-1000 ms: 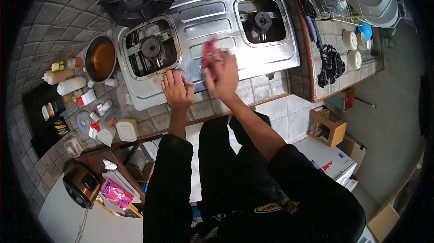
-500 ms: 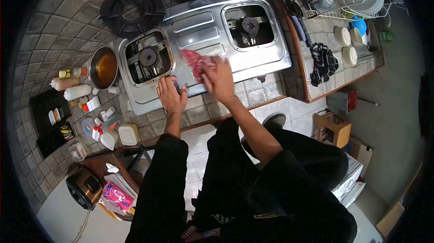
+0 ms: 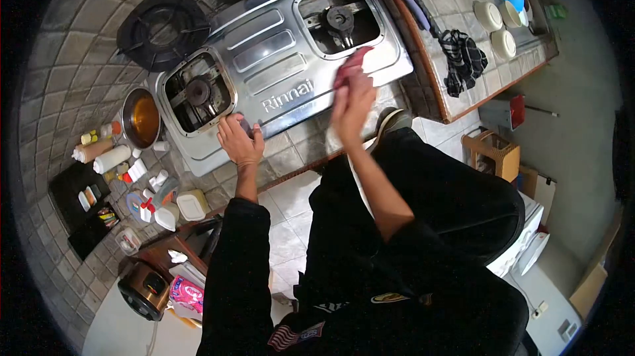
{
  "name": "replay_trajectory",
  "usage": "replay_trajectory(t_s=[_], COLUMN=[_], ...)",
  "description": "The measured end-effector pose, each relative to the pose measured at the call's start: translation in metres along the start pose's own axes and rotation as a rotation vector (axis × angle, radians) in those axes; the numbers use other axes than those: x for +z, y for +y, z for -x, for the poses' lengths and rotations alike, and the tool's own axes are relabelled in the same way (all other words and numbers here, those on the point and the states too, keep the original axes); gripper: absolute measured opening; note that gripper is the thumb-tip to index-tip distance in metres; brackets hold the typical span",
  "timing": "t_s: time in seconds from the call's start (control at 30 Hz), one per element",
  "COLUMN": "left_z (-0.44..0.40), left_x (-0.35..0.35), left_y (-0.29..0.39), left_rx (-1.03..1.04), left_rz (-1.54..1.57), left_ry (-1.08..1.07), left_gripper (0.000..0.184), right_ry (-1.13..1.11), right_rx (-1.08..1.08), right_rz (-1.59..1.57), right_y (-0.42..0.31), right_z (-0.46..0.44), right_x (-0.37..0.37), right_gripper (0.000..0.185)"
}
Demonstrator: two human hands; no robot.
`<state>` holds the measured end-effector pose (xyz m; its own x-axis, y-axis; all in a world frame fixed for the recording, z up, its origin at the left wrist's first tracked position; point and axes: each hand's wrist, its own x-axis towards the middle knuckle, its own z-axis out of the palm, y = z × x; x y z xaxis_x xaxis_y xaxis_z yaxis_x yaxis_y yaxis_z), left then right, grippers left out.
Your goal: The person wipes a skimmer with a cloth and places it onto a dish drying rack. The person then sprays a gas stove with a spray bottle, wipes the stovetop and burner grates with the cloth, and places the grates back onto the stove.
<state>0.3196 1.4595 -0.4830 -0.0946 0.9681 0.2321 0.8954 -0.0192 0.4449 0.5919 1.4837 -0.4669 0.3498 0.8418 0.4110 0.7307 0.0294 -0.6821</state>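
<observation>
one red cloth (image 3: 351, 66) (blurred)

A shiny silver metal two-burner stovetop (image 3: 248, 70) lies flat, black round burners (image 3: 339, 19) exposed. A crumpled red cloth (image 3: 352, 65) bunches near the right one.
</observation>
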Motion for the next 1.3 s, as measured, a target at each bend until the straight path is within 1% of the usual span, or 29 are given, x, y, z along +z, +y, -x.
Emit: replay_trajectory(t_s=[0.03, 0.07, 0.1, 0.13, 0.2, 0.33, 0.37, 0.4, 0.43, 0.47, 0.5, 0.53, 0.6, 0.63, 0.67, 0.7, 0.73, 0.8, 0.87, 0.93, 0.97, 1.03, 1.07, 1.13, 1.17, 1.2, 1.23, 1.27, 1.3], left_z=[0.000, 0.000, 0.001, 0.001, 0.000, -0.002, -0.002, -0.001, 0.002, 0.010, 0.024, 0.047, 0.104, 0.127, 0.148, 0.163, 0.168, 0.171, 0.174, 0.172, 0.166, 0.161, 0.163, 0.156, 0.153, 0.155, 0.154, 0.154, 0.156], left_x=[0.001, 0.003, 0.002, 0.004, 0.005, 0.001, 0.000, -0.003, -0.006, -0.009, -0.015, -0.013, 0.011, 0.020, 0.029, 0.035, 0.038, 0.050, 0.082, 0.096, 0.101, 0.104, 0.105, 0.095, 0.091, 0.093, 0.094, 0.095, 0.100], left_y=[-0.001, -0.002, -0.001, -0.002, -0.005, -0.001, -0.002, -0.002, -0.001, 0.004, 0.002, -0.003, -0.017, -0.018, -0.019, -0.019, -0.019, -0.024, -0.035, -0.035, -0.031, -0.032, -0.030, -0.021, -0.020, -0.019, -0.020, -0.022, -0.025], left_rx=[-0.004, -0.012, -0.009, -0.009, -0.003, -0.033, -0.030, -0.027, -0.032, -0.038, -0.063, -0.083, -0.292, -0.318, -0.365, -0.411, -0.436, -0.507, -0.608, -0.696, -0.714, -0.705, -0.732, -0.678, -0.719, -0.740, -0.759, -0.776, -0.764], left_rz=[-0.002, -0.005, -0.003, -0.008, 0.019, 0.022, 0.064, 0.105, 0.104, 0.189, 0.259, 0.244, 0.383, 0.364, 0.360, 0.356, 0.336, 0.210, 0.230, 0.261, 0.093, -0.160, -0.158, -0.216, -0.094, -0.090, -0.104, -0.118, -0.175], left_ry=[-0.004, -0.009, -0.004, -0.005, 0.005, 0.015, 0.015, 0.016, 0.030, 0.118, 0.217, 0.228, 0.374, 0.393, 0.332, 0.271, 0.288, 0.139, 0.188, 0.234, 0.226, 0.154, 0.162, 0.203, 0.174, 0.172, 0.145, 0.119, 0.116], left_gripper=[0.044, 0.044, 0.044, 0.044, 0.043, 0.042, 0.040, 0.038, 0.038, 0.036, 0.034, 0.034, 0.030, 0.030, 0.030, 0.031, 0.031, 0.033, 0.036, 0.040, 0.043, 0.045, 0.045, 0.044, 0.041, 0.041, 0.042, 0.044, 0.048], right_ry=[-0.117, -0.383, -0.434, -0.527, -0.616, -0.501, -0.386, -0.209, -0.115, -0.073, -0.012, 0.013, -0.051, -0.027, 0.001, -0.109, -0.167, -0.382, -0.564, -0.888, -0.905, -1.076, -1.096, -1.147, -1.196, -1.321, -1.325, -1.364, -1.352], right_rx=[-0.042, -0.063, -0.140, -0.213, -0.295, -0.266, -0.228, -0.201, -0.130, -0.060, -0.012, -0.056, 0.015, -0.019, -0.050, -0.023, -0.054, -0.029, -0.325, -0.526, -0.549, -0.937, -0.958, -1.319, -1.277, -1.272, -1.319, -1.427, -1.417], right_rz=[-0.005, -0.134, -0.023, -0.074, -0.084, 0.060, 0.118, 0.150, 0.152, 0.297, 0.332, 0.358, 0.307, 0.353, 0.399, 0.291, 0.336, 0.021, 0.002, -0.074, -0.081, -0.094, -0.097, -0.022, -0.060, 0.040, 0.024, 0.171, 0.152], right_y=[-0.022, -0.047, -0.052, -0.056, -0.055, -0.016, 0.003, 0.023, 0.033, 0.042, 0.060, 0.062, 0.051, 0.048, 0.046, 0.034, 0.016, -0.028, -0.075, -0.108, -0.113, -0.120, -0.117, -0.098, -0.084, -0.089, -0.077, -0.075, -0.063], right_z=[0.018, 0.028, 0.064, 0.083, 0.082, 0.019, 0.008, -0.002, -0.019, -0.035, -0.057, -0.064, -0.068, -0.060, -0.050, -0.040, -0.024, 0.005, 0.040, 0.056, 0.053, 0.047, 0.038, -0.001, -0.012, -0.038, -0.062, -0.087, -0.103], right_x=[0.006, 0.001, 0.020, 0.029, 0.035, 0.005, 0.002, 0.002, -0.002, -0.010, -0.011, -0.011, -0.009, -0.002, 0.005, 0.009, 0.017, 0.032, 0.051, 0.073, 0.081, 0.104, 0.110, 0.116, 0.117, 0.102, 0.094, 0.081, 0.070], right_gripper=[0.042, 0.046, 0.049, 0.051, 0.049, 0.039, 0.039, 0.037, 0.035, 0.033, 0.033, 0.033, 0.042, 0.041, 0.040, 0.043, 0.043, 0.044, 0.051, 0.057, 0.057, 0.062, 0.062, 0.067, 0.074, 0.078, 0.079, 0.077, 0.072])
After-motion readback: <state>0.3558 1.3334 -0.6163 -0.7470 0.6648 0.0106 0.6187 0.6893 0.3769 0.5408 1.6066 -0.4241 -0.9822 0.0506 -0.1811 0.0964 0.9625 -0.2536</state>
